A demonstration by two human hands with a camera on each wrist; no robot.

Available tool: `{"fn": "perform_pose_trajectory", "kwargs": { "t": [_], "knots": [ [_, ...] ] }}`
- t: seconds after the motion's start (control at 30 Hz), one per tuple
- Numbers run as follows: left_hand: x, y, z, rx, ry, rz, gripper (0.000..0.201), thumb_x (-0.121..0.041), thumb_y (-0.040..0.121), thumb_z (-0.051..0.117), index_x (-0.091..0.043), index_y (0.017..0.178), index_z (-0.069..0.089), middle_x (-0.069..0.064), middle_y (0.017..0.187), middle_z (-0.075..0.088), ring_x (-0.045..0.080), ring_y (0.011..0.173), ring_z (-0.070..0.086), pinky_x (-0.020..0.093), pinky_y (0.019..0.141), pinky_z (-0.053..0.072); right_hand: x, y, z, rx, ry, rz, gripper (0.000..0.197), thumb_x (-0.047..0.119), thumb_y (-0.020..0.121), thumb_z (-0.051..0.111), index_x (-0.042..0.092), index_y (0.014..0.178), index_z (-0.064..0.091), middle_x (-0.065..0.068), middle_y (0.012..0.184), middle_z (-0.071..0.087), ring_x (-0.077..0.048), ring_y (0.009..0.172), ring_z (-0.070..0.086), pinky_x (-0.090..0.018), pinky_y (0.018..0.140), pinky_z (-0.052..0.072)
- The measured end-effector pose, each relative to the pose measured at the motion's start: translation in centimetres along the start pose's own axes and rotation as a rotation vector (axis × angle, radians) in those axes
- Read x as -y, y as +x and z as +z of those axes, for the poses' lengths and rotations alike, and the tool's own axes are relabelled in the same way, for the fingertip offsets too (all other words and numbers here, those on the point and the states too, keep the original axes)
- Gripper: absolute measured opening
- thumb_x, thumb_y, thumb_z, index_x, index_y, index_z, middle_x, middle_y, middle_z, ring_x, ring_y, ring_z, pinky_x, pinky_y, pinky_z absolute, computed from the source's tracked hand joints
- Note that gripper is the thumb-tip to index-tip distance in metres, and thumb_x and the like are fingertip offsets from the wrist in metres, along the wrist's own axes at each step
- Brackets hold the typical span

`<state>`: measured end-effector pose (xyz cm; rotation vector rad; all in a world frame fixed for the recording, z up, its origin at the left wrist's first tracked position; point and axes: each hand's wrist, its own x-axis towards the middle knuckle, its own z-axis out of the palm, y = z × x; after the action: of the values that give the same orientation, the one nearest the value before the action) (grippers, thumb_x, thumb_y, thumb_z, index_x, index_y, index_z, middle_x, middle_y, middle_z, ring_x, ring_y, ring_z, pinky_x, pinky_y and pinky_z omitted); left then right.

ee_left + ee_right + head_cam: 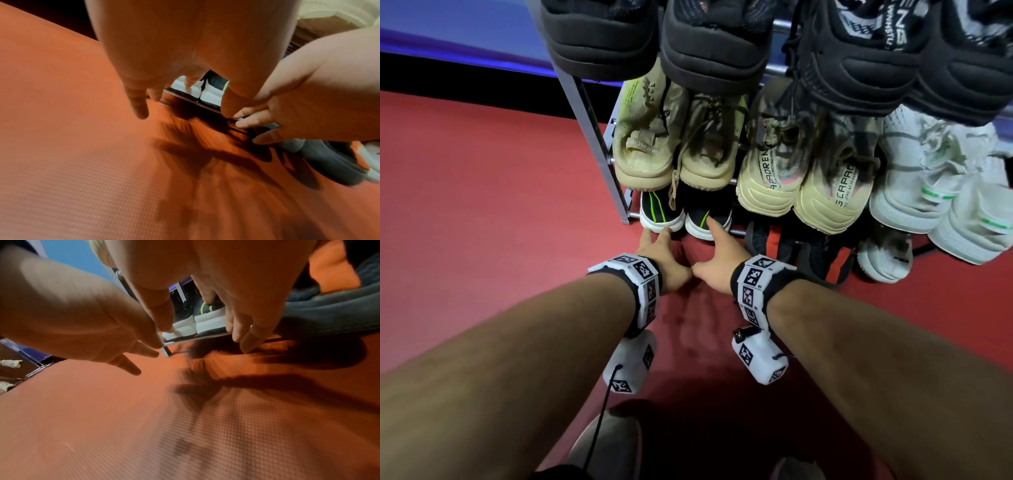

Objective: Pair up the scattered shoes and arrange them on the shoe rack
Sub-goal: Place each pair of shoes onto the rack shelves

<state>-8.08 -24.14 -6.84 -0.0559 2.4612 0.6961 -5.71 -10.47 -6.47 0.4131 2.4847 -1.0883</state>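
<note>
A pair of black shoes with green stripes and white soles stands heels-out at the left end of the rack's bottom tier: the left shoe (661,212) and the right shoe (708,222). My left hand (657,238) has straight fingers touching the left shoe's heel. My right hand (717,246) reaches out with its forefinger on the right shoe's heel. Neither hand holds anything. The left wrist view shows both white soles (211,95) past my fingers. In the right wrist view the right shoe (209,319) sits between my spread fingers.
The grey metal rack (599,144) stands on a red mat (482,222). The middle tier holds beige (674,144), cream (808,178) and white (935,185) pairs; black shoes fill the top. Black-and-red shoes (811,255) and a white shoe (883,257) sit to the right on the bottom tier.
</note>
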Motion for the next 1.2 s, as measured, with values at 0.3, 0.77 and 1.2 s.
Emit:
{"fn": "perform_pose_trajectory", "kwargs": {
  "t": [0.3,0.77,1.2],
  "knots": [
    [-0.4,0.2,-0.4,0.012,0.108,0.02,0.074,-0.04,0.076,0.07,-0.013,0.139,0.042,-0.001,0.149,0.033,0.024,0.127,0.049,0.031,0.102,0.04,-1.9,-0.6,-1.9,-0.015,-0.038,0.041,0.08,0.009,0.08,0.059,0.032,0.15,0.026,-0.006,0.136,0.053,-0.025,0.106,0.061,-0.032,0.091,0.051],
    [-8.7,-4.5,4.7,0.026,0.143,0.229,0.051,-0.032,0.08,0.064,-0.018,0.128,0.052,0.005,0.139,0.043,0.031,0.121,0.053,0.034,0.1,0.044,-8.3,-5.2,-6.5,-0.258,-0.054,0.079,0.025,0.019,0.079,0.064,0.019,0.1,0.049,-0.004,0.079,0.061,-0.025,0.072,0.06,-0.032,0.069,0.047],
    [-12.5,-4.0,8.9,0.124,0.089,0.151,0.09,-0.032,0.076,0.07,-0.043,0.148,0.018,0.015,0.141,0.033,0.039,0.115,0.056,0.036,0.099,0.046,-15.2,-5.8,-9.8,-0.482,0.053,0.467,0.07,0.043,0.081,0.072,0.002,0.124,0.034,-0.021,0.122,0.05,-0.03,0.081,0.054,-0.03,0.067,0.038]
  ]
}}
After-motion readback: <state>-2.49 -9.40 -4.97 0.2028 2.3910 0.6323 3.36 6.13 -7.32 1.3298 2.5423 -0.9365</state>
